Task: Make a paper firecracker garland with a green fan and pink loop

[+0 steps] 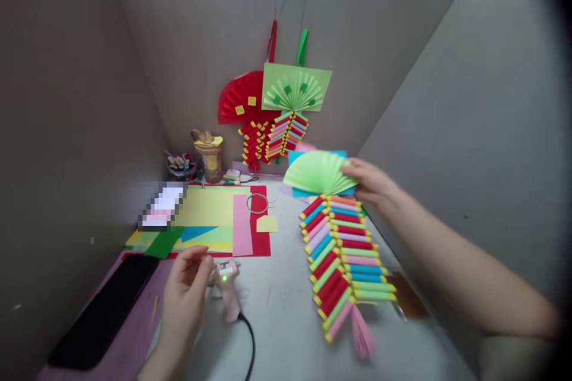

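My right hand point(370, 183) pinches the right edge of a paper firecracker hanging point(344, 244), at its blue backing card. A pale green pleated fan tops this decoration. Below it, two slanting rows of coloured paper rolls with yellow ends meet in the middle, with a pink tassel at the bottom. My left hand point(187, 292) is at the lower left, fingers curled in and thumb against them. Whatever they may hold is hidden. Right beside the fingertips is a pink glue gun point(229, 294) with a green light and black cord; whether they touch I cannot tell.
A red fan hanging point(239, 95) and a green one point(297, 89) hang on the back wall. Coloured paper sheets point(210, 208), a wire ring point(258, 203) and a blurred phone point(161, 205) lie left. Behind stand a jar point(212, 161) and a pen basket point(181, 166). A black object point(102, 312) lies front left.
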Available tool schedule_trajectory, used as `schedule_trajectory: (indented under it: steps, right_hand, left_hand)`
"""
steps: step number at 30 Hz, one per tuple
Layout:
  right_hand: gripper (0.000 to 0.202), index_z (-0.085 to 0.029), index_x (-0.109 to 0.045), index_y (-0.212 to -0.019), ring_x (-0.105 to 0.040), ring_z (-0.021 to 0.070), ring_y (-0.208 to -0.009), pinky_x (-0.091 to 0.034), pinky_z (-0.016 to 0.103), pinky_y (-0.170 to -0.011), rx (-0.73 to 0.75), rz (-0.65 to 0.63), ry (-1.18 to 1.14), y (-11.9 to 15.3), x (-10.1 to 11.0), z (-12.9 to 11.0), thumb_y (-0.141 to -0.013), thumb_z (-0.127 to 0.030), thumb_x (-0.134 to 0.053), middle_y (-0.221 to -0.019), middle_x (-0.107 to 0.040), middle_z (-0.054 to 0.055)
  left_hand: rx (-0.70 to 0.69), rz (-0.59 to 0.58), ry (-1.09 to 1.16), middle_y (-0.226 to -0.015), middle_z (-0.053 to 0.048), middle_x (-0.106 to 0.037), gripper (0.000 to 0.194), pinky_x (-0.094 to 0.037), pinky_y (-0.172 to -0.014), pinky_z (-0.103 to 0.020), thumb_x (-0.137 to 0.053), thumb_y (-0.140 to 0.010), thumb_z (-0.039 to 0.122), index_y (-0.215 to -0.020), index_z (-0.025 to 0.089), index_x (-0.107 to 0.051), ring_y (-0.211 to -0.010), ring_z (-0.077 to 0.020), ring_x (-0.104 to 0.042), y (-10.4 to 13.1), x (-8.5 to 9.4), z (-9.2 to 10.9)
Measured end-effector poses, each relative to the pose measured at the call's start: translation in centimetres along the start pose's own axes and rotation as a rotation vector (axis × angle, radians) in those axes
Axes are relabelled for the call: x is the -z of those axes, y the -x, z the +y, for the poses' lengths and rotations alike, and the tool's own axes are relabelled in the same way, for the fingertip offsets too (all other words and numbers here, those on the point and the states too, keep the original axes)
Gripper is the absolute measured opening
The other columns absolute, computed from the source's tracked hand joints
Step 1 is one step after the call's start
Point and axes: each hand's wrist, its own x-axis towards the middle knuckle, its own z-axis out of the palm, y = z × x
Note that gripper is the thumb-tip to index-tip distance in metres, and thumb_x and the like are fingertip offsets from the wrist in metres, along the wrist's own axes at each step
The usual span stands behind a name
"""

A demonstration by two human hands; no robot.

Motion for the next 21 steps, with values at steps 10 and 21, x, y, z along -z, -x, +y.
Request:
schedule_trajectory:
  steps: [10,21]
  right_hand:
    - [0.028,-0.015,-0.057,-0.086,-0.062,0.0210,-0.077,-0.050,0.037,-0.074,-0.189,0.158,0.151,-5.9,-3.0,11.8,-0.061,-0.018,-0.068,-0.083,-0.065,0.008]
    - [0.027,-0.024,-0.063,-0.107,-0.055,0.0174,-0.090,-0.044,0.029,-0.078,0.342,-0.765,0.650,15.8,-15.7,7.2,-0.084,-0.019,-0.050,-0.107,-0.056,0.007]
  left_hand:
    - [0.005,-0.213,-0.415,-0.082,-0.005,-0.062,0.026,-0.048,-0.064,-0.028,-0.055,-0.079,0.041,-0.092,0.019,-0.059,-0.074,-0.0189,-0.061,5.3,4.1,-4.3]
    - [-0.008,-0.478,-0.981,-0.091,-0.008,-0.065,0.028,-0.043,-0.074,-0.031,-0.034,-0.089,0.027,-0.091,0.019,-0.060,-0.084,-0.0211,-0.061,5.6,3.6,-3.0]
